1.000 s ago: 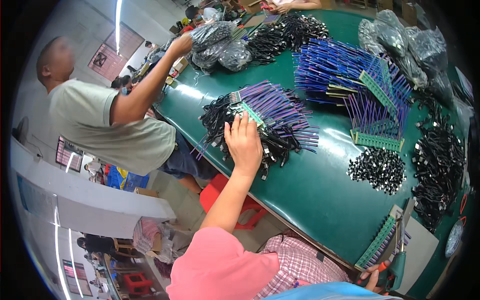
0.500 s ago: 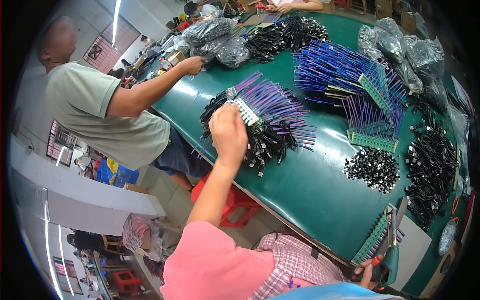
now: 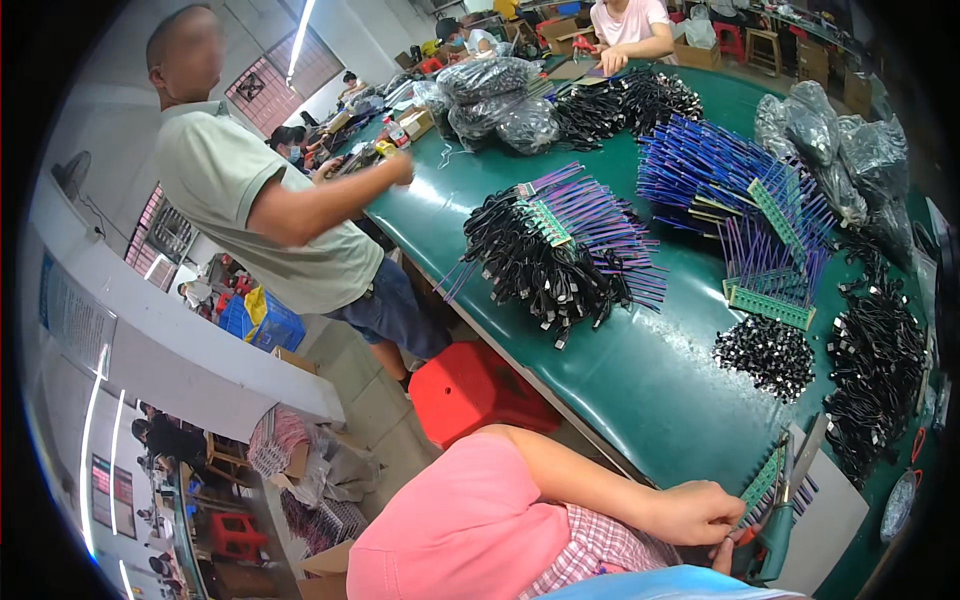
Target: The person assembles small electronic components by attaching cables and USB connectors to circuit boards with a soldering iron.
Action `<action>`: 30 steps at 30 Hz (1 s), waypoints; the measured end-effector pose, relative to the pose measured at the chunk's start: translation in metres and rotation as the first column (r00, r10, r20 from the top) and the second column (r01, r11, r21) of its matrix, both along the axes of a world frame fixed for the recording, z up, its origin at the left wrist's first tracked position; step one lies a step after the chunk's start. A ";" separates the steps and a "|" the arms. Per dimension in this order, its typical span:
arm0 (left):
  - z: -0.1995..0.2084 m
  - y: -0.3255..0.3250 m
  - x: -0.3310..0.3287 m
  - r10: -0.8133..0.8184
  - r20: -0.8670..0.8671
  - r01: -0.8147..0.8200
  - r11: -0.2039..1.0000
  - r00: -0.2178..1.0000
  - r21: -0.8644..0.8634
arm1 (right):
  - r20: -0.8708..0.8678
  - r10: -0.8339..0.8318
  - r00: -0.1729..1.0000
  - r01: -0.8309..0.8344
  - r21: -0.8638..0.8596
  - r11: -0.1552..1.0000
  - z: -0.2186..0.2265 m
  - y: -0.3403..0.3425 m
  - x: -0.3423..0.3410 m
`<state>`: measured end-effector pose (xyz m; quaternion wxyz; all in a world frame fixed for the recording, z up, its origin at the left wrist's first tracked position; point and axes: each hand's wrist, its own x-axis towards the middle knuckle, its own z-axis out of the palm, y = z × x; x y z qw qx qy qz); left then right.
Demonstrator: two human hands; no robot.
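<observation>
My left hand (image 3: 697, 513) has its fingers pinched together at the near right end of the table, touching or almost touching my right hand. Whatever it pinches is too small to make out. Only a few fingers of my right hand (image 3: 722, 556) show, closed at the orange part of a green soldering gun (image 3: 776, 538). Beside the soldering gun's metal front lies a green circuit board strip (image 3: 763, 484) with purple wires. Farther off, another board strip (image 3: 548, 222) with purple wires rests on a heap of black cables (image 3: 545, 285).
Blue-purple wires (image 3: 700, 170) with board strips are piled at the back right. Small black connectors (image 3: 765, 357) and black cables (image 3: 875, 370) lie nearer. Plastic bags (image 3: 495, 95) stand at the back. A person (image 3: 260, 210) stands at left by a red stool (image 3: 460, 393).
My left hand has left the board strip on the cable heap and come back to my right hand. The view has shifted. The right hand stays at the soldering gun.
</observation>
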<state>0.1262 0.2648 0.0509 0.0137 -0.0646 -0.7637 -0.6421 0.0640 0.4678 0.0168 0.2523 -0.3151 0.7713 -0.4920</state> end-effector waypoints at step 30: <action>-0.010 -0.005 0.019 0.001 0.099 0.012 0.991 0.995 -0.130 | -0.694 0.641 0.328 -0.339 0.547 0.765 -0.123 0.070 -0.013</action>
